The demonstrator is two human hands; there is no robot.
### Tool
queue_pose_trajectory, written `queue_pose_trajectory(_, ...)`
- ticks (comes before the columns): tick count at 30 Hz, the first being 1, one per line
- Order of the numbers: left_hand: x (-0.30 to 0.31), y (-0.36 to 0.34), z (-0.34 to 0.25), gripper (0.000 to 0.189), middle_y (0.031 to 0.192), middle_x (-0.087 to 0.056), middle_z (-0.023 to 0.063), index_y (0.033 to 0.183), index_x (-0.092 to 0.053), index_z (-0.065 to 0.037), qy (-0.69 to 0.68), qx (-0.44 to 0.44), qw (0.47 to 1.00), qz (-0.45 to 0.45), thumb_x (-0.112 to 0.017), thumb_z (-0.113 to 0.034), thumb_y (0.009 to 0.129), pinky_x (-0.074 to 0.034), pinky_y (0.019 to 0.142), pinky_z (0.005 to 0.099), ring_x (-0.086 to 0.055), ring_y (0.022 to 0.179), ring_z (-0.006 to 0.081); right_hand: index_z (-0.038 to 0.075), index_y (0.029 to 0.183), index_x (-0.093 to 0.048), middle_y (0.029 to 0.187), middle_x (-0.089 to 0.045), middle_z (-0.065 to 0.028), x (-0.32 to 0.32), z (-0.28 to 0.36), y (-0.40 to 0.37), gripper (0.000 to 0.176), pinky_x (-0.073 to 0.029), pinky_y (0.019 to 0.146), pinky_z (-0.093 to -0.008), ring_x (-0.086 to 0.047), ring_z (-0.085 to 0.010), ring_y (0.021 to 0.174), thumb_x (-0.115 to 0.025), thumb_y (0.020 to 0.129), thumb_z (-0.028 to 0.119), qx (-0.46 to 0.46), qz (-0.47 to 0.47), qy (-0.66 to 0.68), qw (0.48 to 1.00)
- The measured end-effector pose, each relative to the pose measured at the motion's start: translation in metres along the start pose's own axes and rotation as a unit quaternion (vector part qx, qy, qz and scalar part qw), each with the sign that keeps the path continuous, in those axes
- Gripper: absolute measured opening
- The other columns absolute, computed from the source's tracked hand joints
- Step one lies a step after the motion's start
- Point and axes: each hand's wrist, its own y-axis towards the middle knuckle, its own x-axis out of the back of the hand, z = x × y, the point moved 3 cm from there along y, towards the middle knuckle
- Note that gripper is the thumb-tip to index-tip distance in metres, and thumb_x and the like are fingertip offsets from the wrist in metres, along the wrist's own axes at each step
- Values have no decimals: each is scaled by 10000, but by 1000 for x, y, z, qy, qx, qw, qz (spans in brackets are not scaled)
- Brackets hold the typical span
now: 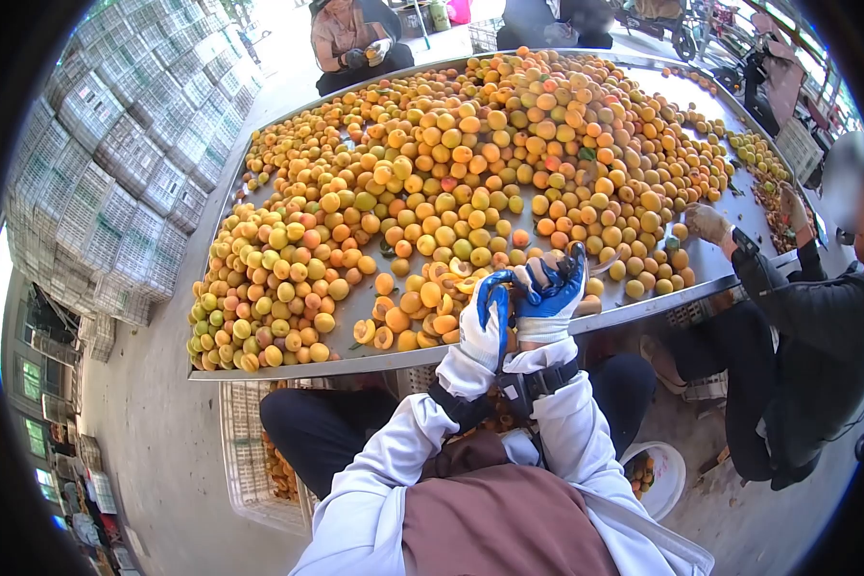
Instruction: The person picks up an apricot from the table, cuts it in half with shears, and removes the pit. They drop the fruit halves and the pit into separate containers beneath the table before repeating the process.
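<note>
Both my hands wear white gloves with blue palms, close together over the near edge of a metal table (269,371) heaped with apricots (432,182). The fingers of my left hand (486,322) are bent together. Beside it, my right hand (550,293) has its fingers curled, and a thin curved blade (603,265) sticks out to its right. What lies between the fingers is too small to make out. Halved apricots (432,305) lie just left of my hands.
A co-worker's gloved hand (708,223) reaches over the table's right side. Another person (351,43) sits beyond the far edge. Stacked crates (115,173) stand at the left. Below the table are a crate (250,470) and a white bucket (664,480).
</note>
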Motion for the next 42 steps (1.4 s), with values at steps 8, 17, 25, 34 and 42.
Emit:
queue_pose_trajectory(8, 7, -9, 15, 268, 1028, -637, 48, 1187, -617, 6, -122, 41, 992, -8, -502, -206, 1070, -492, 843, 288, -580, 912, 135, 192, 682, -459, 583, -265, 57, -15, -4, -11, 426, -273, 456, -284, -280, -94, 465, -418, 1072, 360, 1, 56, 4, 998)
queue_pose_trajectory(17, 41, 11, 39, 207, 969, -680, 161, 1103, -628, 29, 111, -94, 989, 42, -619, -42, 909, -531, 747, 358, -684, 843, 288, 149, 756, -459, 628, -324, 38, -30, -10, -19, 393, -284, 451, -284, -312, -101, 460, -376, 1095, 331, -79, 175, -36, 981)
queue_pose_trajectory(25, 59, 48, 38, 304, 956, -629, 65, 1261, -603, -5, -256, 203, 945, 5, -543, -186, 1024, -522, 751, 315, -611, 803, 151, -19, 923, -672, 730, -638, -24, -12, -6, -31, 194, -472, 605, -264, -555, -76, 638, -667, 937, 175, 38, 16, -710, 703)
queue_pose_trajectory(34, 78, 35, 17, 288, 848, -621, 26, 1174, -646, -52, -82, 243, 962, 92, -585, -287, 1019, -414, 397, 332, -585, 565, 172, 6, 966, -703, 668, -581, 40, -17, -13, -44, 175, -395, 508, -234, -504, -40, 573, -662, 967, 177, 11, -4, -729, 685)
queue_pose_trajectory(42, 75, 22, -27, 291, 742, -664, 72, 1112, -670, -61, -180, 302, 934, 72, -592, -326, 1021, -411, 420, 288, -561, 467, 175, 32, 1197, -686, 927, -729, -63, -43, -24, -62, 406, -541, 777, -278, -693, -138, 854, -811, 816, 94, 78, 154, -789, 590)
